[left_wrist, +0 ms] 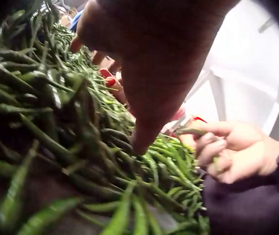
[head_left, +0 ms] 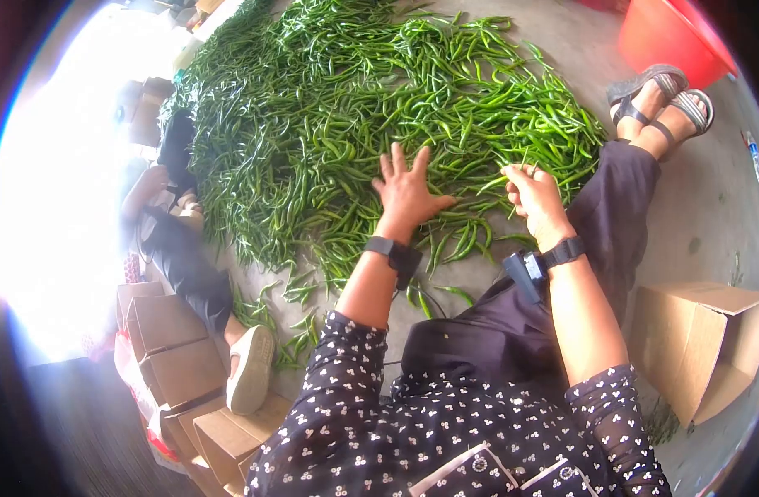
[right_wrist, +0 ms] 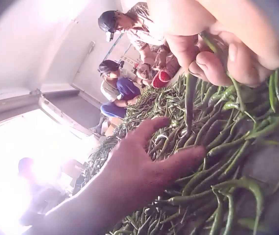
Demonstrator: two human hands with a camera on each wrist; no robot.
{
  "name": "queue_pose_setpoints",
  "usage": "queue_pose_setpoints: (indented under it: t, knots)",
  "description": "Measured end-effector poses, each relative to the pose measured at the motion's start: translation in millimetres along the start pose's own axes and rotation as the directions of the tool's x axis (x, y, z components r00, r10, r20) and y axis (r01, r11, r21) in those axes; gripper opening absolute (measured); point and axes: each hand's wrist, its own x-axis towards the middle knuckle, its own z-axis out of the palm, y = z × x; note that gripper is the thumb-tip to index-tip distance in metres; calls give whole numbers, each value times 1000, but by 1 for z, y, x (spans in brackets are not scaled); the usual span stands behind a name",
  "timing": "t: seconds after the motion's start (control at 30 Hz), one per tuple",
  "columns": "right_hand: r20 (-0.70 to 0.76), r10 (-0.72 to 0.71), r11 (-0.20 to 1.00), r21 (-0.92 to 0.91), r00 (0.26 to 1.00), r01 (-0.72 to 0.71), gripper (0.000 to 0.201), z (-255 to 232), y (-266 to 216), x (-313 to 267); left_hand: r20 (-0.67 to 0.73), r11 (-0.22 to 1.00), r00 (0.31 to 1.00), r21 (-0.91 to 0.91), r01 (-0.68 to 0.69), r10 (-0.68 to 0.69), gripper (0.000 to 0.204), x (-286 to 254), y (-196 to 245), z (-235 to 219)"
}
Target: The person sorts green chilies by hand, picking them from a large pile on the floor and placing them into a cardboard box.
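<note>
A broad heap of green chili peppers (head_left: pixel 313 124) covers the floor in front of the person. The left hand (head_left: pixel 408 199) hovers palm down close over the near side of the heap, its fingers spread and straight, holding nothing. To its right, the right hand (head_left: pixel 535 199) has curled fingers and pinches chili peppers near the heap's right edge. One held chili pepper (right_wrist: pixel 190 98) hangs down from the fingers in the right wrist view. In the left wrist view, a chili pepper (left_wrist: pixel 191 131) sticks out from between the right thumb and fingers.
A red tub (head_left: pixel 674 41) stands at the upper right, beside sandalled feet (head_left: pixel 674 103). An open cardboard box (head_left: pixel 686 348) lies at the right, more boxes (head_left: pixel 176 331) at the left near another person's slipper (head_left: pixel 251 369). Other people (right_wrist: pixel 117 90) sit across the heap.
</note>
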Motion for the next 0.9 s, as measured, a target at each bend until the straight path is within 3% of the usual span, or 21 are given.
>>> queue_pose_setpoints:
  t: [0.07, 0.17, 0.3, 0.57, 0.63, 0.67, 0.77, 0.83, 0.9]
  knots:
    - [3, 11, 1000, -5, 1000, -10, 15, 0, 1, 2, 15, 995, 999, -92, 38, -37, 101, 6, -13, 12]
    - [2, 14, 1000, -9, 1000, -14, 15, 2, 2, 2, 123, 995, 987, -30, -99, 102, 100, 2, 1, 8]
    - [9, 17, 1000, -3, 1000, -17, 15, 2, -1, 1, 124, 977, 969, -39, -209, 212, 87, -14, 18, 9]
    - [2, 9, 1000, 3, 1000, -9, 16, 0, -1, 1, 85, 970, 966, -6, -245, 245, 84, -11, 16, 12]
    - [-9, 2, 1000, 10, 1000, -2, 16, -2, 0, 0, 263, 965, 931, 2, -263, 253, 85, -11, 19, 5]
    - [-9, -7, 1000, 12, 1000, 7, 16, -2, 1, 0, 266, 963, 928, 0, -271, 261, 85, -12, 19, 7]
    - [-13, -12, 1000, 4, 1000, 12, 15, -2, 1, 0, 227, 945, 927, 65, -320, 299, 82, -17, 18, 15]
    - [-8, -3, 1000, 14, 1000, 3, 13, -2, 0, 0, 60, 950, 953, 76, -302, 298, 78, -19, 17, 13]
    - [-12, -1, 1000, 14, 1000, 1, 13, 0, 0, 0, 65, 955, 956, 62, -289, 285, 77, -14, 10, 12]
